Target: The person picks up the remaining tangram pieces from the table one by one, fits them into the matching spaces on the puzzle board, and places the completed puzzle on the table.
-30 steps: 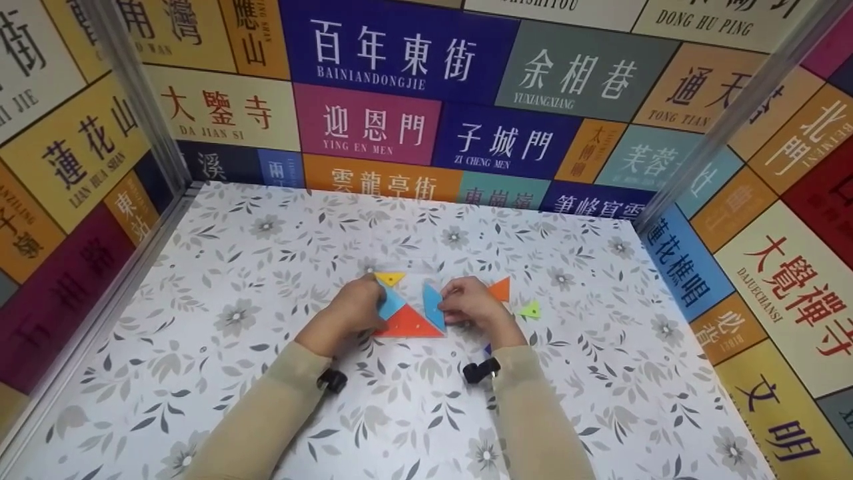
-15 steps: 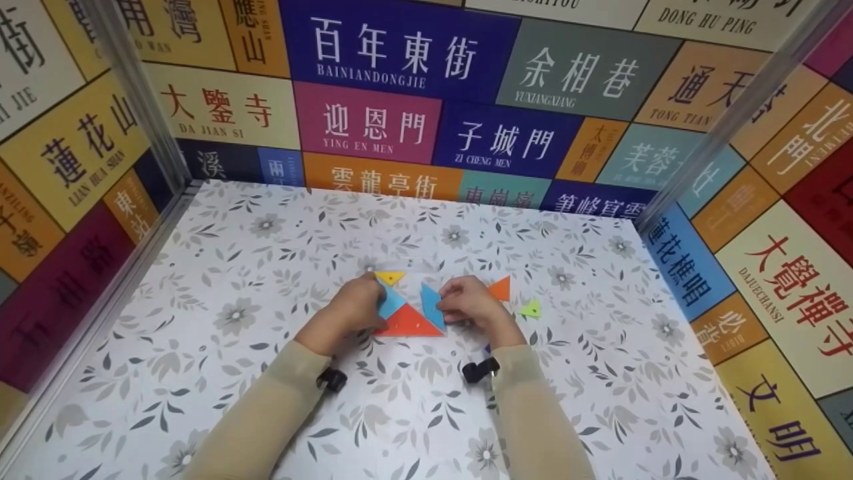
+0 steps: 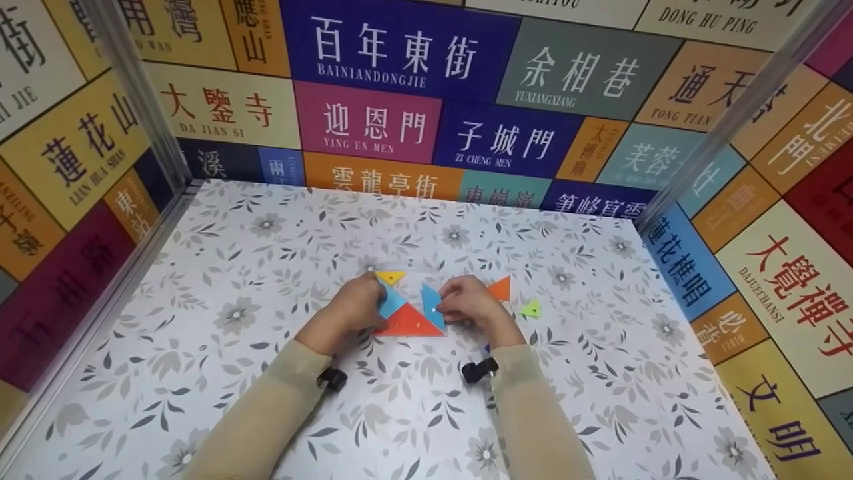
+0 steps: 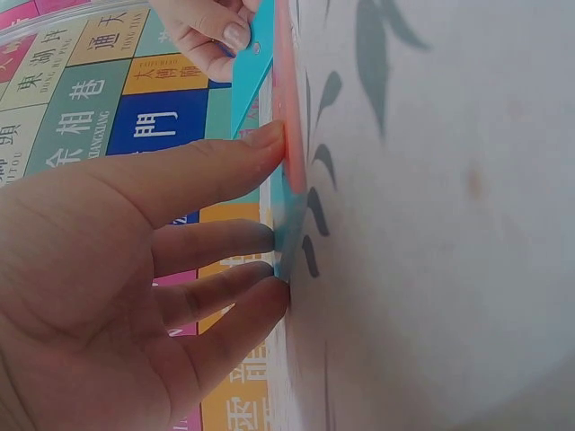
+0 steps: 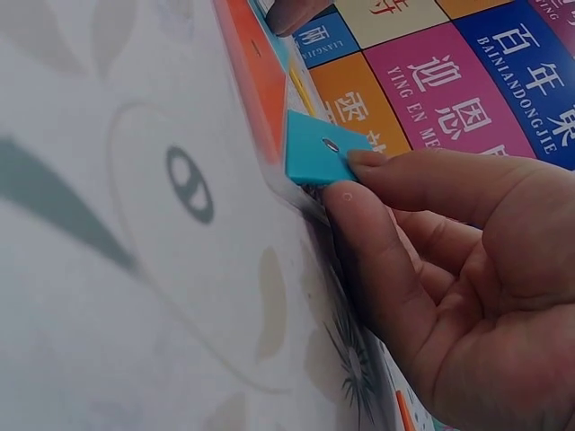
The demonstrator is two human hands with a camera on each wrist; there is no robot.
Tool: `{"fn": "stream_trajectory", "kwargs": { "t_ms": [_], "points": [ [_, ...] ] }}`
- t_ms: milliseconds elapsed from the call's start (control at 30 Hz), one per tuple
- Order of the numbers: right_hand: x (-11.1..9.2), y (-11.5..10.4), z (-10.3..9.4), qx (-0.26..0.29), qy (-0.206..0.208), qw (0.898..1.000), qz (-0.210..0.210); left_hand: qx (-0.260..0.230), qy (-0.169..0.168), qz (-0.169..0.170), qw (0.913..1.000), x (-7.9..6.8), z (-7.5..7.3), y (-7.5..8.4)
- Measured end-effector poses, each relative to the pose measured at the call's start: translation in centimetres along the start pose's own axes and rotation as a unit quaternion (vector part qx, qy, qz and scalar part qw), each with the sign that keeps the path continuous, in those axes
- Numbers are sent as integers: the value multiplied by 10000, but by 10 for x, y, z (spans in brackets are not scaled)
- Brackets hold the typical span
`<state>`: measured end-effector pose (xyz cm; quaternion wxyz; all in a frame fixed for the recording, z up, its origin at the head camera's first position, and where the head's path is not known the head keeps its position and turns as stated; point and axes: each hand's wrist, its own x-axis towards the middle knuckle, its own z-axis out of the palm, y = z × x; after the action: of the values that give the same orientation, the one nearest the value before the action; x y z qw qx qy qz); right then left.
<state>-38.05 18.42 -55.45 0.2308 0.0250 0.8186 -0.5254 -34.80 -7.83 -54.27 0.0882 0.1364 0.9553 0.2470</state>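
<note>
Flat, coloured tangram pieces lie at the middle of the table. In the head view my left hand (image 3: 350,305) rests at the left side of a red triangle (image 3: 412,324) and a blue piece (image 3: 391,301), partly covering both. The left wrist view shows its thumb (image 4: 262,139) on the red edge and its fairly straight fingers touching the blue piece. My right hand (image 3: 474,303) pinches a second blue, four-sided tangram piece (image 5: 316,148) between thumb and index finger. This piece stands tilted up, its lower corner by the red triangle's right tip. A yellow triangle (image 3: 390,277) lies just beyond the left hand.
An orange triangle (image 3: 501,289) and a small green triangle (image 3: 531,309) lie right of my right hand. A dark blue piece (image 3: 488,348) shows partly beside the right wrist. Sign-printed panels (image 3: 400,53) wall in the floral tabletop (image 3: 373,413) at the back and sides.
The blue piece in my right hand has shifted and tilted slightly. Both hands otherwise stay almost where they were, and the other pieces have not visibly moved.
</note>
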Motion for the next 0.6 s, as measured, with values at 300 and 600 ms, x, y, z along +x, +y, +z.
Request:
{"fn": "stream_trajectory", "kwargs": {
  "t_ms": [300, 600],
  "points": [
    [3, 1, 3, -26, 96, 9999, -95, 27, 0, 14, 10000, -2, -1, 1],
    [1, -3, 6, -211, 260, 9994, 39, -78, -78, -197, 9997, -2, -1, 1]
  ]
}}
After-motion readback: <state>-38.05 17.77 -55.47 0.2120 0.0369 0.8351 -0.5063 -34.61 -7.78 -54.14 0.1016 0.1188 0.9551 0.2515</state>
